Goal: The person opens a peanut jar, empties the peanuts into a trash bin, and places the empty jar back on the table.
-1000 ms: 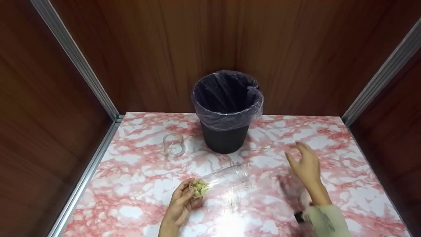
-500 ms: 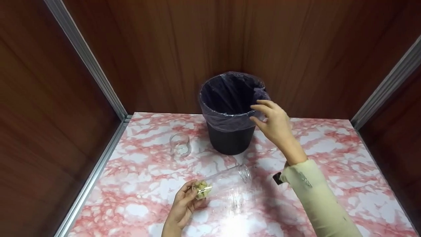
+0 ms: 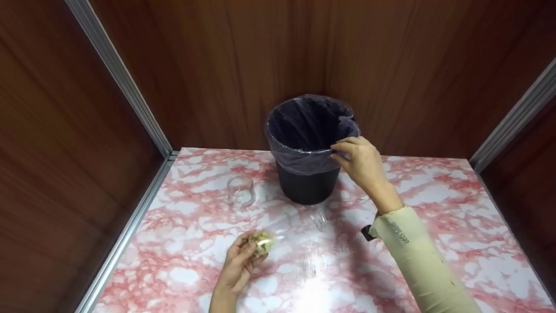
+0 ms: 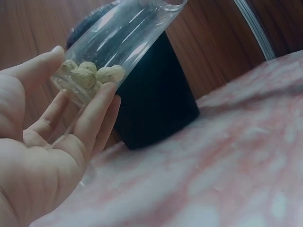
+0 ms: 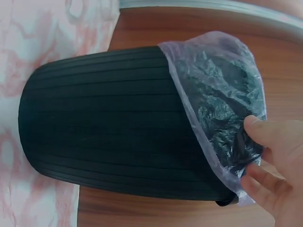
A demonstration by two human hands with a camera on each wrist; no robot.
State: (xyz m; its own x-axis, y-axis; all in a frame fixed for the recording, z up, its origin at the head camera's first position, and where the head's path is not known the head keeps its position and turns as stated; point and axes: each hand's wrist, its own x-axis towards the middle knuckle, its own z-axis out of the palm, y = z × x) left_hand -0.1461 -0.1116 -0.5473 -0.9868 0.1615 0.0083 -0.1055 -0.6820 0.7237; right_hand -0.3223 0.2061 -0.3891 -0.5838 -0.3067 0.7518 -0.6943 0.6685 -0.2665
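Observation:
My left hand [image 3: 236, 265] holds a clear jar [image 4: 128, 38] by its base, fingers and thumb around it. Several peanuts in the shell [image 4: 90, 75] lie at the base end. The jar tilts, its mouth pointing away from me, in front of the black trash can [image 3: 308, 187]. In the head view its transparent walls are hard to make out. My right hand [image 3: 362, 163] grips the can's near right rim over a thin purplish bag [image 5: 213, 90]. In the right wrist view its thumb presses the bag from outside; some fingertips are partly hidden.
Left of the can, a small clear glass cup [image 3: 241, 191] stands on the red-and-white marbled table [image 3: 182, 248]. A brown wood-look panel [image 3: 217, 74] rises behind, with metal strips at the corners. Light glares on the table's front middle.
My right hand has moved from the right side of the table to the can and taken hold of its bagged rim. The left hand has shifted slightly, turning the jar's mouth more toward the can.

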